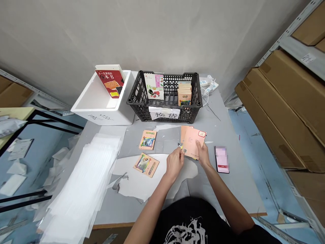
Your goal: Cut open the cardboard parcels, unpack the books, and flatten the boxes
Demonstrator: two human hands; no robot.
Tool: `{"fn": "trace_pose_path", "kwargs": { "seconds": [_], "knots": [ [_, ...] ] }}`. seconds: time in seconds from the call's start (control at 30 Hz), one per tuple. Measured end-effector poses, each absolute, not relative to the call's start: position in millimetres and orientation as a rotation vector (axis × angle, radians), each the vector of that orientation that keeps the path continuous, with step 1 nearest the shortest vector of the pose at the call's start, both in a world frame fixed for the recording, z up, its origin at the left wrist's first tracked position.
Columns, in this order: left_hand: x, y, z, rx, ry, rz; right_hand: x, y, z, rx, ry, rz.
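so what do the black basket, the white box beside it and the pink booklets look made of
Black basket: likely moulded hard plastic, matte, with open lattice walls. White box: probably expanded foam, judging by its thick, dull white walls. Pink booklets, held by the left hand and right hand: paper or thin card, matte covers; exact stock unclear.

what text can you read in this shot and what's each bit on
"换货": white paper label on the black plastic crate.
"一生要读的60本书": red book cover in the white foam box.
"Beautiful", partly guessed: white book in the crate.
Too small or blurred: scrawl on the foam box front, pink paper booklets between left hand and right hand, black phone screen, white shelf tag.
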State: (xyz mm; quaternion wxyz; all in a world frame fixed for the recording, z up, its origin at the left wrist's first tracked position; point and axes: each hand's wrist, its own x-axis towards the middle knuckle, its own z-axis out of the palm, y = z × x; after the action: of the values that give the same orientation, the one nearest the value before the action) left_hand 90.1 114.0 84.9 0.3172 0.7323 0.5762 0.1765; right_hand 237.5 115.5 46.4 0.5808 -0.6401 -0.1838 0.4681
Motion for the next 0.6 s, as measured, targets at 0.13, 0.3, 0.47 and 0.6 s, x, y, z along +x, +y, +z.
{"fn": "trace_pose_path", "kwargs": {
  "seconds": [0.13, 0.3, 0.47, 0.6],
  "knots": [
    [94, 110, 81, 1.889, 1.521, 0.487, 242, 115, 46, -1.54, -0.503, 1.03],
    [85, 124, 62, 1.359, 1.237, 0.494, 255, 111, 53, -1.411, -0.353, 1.251],
    [88, 124, 60, 1.404, 1.14, 0.433, 267, 109, 50, -1.391, -0.352, 1.314],
    [100, 123, 65, 1.62, 1.2, 0.461, 273, 117, 35, -1.464, -0.449, 1.241]
  ]
}}
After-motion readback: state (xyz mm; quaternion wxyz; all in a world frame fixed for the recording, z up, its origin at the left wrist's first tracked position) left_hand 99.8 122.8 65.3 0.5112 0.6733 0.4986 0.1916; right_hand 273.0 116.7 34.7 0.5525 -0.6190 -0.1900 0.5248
